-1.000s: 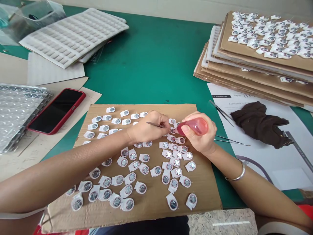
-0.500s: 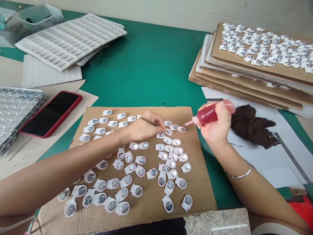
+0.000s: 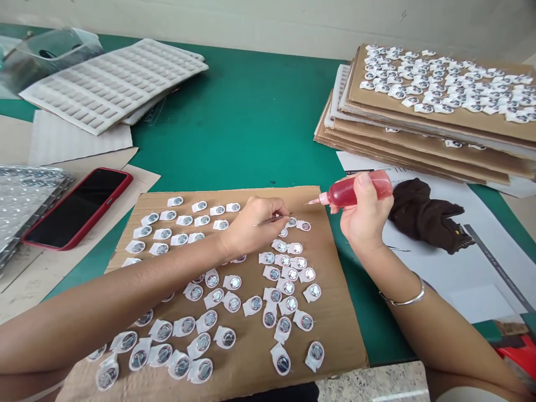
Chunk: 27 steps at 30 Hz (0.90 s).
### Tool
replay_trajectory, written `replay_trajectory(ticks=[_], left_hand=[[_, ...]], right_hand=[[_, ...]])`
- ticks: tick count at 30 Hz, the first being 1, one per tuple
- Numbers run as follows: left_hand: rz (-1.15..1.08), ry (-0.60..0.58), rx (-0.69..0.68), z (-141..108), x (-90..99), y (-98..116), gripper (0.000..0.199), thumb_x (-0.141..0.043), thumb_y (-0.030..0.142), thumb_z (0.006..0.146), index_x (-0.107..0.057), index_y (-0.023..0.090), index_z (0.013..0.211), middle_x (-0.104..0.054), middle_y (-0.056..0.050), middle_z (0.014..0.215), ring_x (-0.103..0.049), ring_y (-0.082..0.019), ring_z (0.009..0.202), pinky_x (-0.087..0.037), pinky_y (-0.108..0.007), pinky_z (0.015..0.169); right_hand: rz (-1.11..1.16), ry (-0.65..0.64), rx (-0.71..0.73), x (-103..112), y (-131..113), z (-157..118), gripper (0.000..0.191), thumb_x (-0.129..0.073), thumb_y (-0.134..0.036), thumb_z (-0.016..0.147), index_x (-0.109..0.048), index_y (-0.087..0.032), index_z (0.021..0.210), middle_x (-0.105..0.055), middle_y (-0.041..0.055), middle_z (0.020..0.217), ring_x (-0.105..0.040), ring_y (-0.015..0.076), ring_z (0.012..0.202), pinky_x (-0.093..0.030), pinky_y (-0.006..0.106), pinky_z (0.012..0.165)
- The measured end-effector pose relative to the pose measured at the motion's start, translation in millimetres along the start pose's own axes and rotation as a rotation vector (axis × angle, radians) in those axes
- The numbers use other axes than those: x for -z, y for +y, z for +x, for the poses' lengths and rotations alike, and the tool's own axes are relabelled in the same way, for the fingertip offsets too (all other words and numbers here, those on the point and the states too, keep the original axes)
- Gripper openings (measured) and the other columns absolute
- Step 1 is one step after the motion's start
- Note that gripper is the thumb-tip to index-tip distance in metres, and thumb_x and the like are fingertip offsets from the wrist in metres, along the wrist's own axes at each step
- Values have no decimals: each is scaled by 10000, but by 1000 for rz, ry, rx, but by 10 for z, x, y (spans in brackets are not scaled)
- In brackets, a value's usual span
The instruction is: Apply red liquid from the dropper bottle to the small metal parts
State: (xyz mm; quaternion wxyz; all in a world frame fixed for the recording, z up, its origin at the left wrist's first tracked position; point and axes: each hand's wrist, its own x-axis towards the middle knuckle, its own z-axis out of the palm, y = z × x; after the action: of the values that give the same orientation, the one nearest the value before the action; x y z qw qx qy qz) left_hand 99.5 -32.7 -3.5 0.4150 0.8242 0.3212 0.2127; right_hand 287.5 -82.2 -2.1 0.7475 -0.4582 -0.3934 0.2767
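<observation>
Pinched in the fingers of my left hand (image 3: pixel 251 226) is a thin, pointed metal tool (image 3: pixel 272 220); its exact kind does not show. The hand is over the cardboard sheet (image 3: pixel 335 312), among several small white-tabbed pieces with round silvery centres (image 3: pixel 304 225). My right hand (image 3: pixel 364 220) is wrapped round a needle-tipped squeeze bottle (image 3: pixel 345 191) of red liquid. The bottle lies nearly level, its tip pointing left, just above the board's far right edge and apart from the pieces. My left hand and forearm hide some of the pieces.
Back right stands a stack of cardboard sheets (image 3: pixel 419 131) bearing similar pieces. A dark brown cloth bundle (image 3: pixel 427 215) rests on white paper (image 3: pixel 473 285). To the left are a red-cased phone (image 3: pixel 77 209), white moulded trays (image 3: pixel 113 84) and a clear plastic box (image 3: pixel 58 53).
My left hand has lifted off the pieces, and the thin tool has turned in its fingers. The bottle tip has moved left and up, away from the pieces. The whole view has shifted slightly.
</observation>
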Motion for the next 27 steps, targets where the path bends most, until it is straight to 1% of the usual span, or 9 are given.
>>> replay_trajectory(ticks=[3,5,8,10,13,15,18,23,27], left_hand=[[-66,64,14,90,-48,6,111,-554,174,776,-655,138,752,-631,-16,677,-525,-78,575,-392,-202,508],[-182,107,87,166,-90,11,107,-576,221,778,-643,140,765,-620,-14,663,-510,-71,548,-382,-196,480],[-320,64,217,292,-154,8,121,-618,264,757,-620,143,752,-574,10,576,-443,-46,449,-318,-185,406],[-366,13,248,363,-191,-3,115,-638,248,734,-608,138,719,-586,-1,582,-467,-50,460,-324,-184,410],[-397,-22,262,416,-233,-9,111,-644,232,720,-602,130,713,-634,-33,652,-546,-78,540,-377,-190,458],[-386,-46,276,414,-250,6,108,-638,228,723,-604,126,726,-644,-40,666,-564,-87,558,-390,-193,471],[-364,-79,276,382,-262,40,97,-632,215,728,-608,121,737,-642,-37,662,-555,-81,553,-383,-186,467],[-347,-87,225,338,-284,48,96,-628,208,729,-612,115,745,-635,-31,676,-540,-69,555,-377,-176,457],[-339,-91,210,314,-299,48,82,-620,205,741,-602,125,731,-627,-14,656,-500,-47,510,-362,-173,442]], right_hand=[[12,16,31,-1,-55,28,179,-585,-356,806,-509,-242,690,-589,-45,513,-583,157,413,-347,260,281],[22,39,57,0,-79,42,185,-568,-351,814,-502,-242,679,-574,-52,498,-584,156,410,-350,255,290],[40,80,77,11,-117,67,194,-526,-363,832,-493,-233,691,-556,-58,484,-591,156,412,-376,247,308],[47,116,77,27,-152,89,212,-505,-386,839,-467,-226,704,-535,-65,472,-588,156,402,-375,235,301],[49,158,79,49,-216,120,243,-486,-421,836,-414,-222,716,-505,-79,461,-586,169,388,-346,216,274],[42,153,105,52,-255,131,246,-475,-427,834,-398,-223,720,-508,-84,464,-584,169,382,-348,213,275],[37,138,143,39,-292,125,237,-469,-416,836,-402,-223,715,-514,-85,458,-568,155,362,-359,213,283],[53,131,142,18,-299,97,227,-496,-394,823,-407,-220,707,-518,-79,470,-560,149,350,-357,209,279],[52,116,144,11,-296,83,213,-489,-377,829,-407,-220,710,-515,-81,477,-555,146,352,-377,216,286]])
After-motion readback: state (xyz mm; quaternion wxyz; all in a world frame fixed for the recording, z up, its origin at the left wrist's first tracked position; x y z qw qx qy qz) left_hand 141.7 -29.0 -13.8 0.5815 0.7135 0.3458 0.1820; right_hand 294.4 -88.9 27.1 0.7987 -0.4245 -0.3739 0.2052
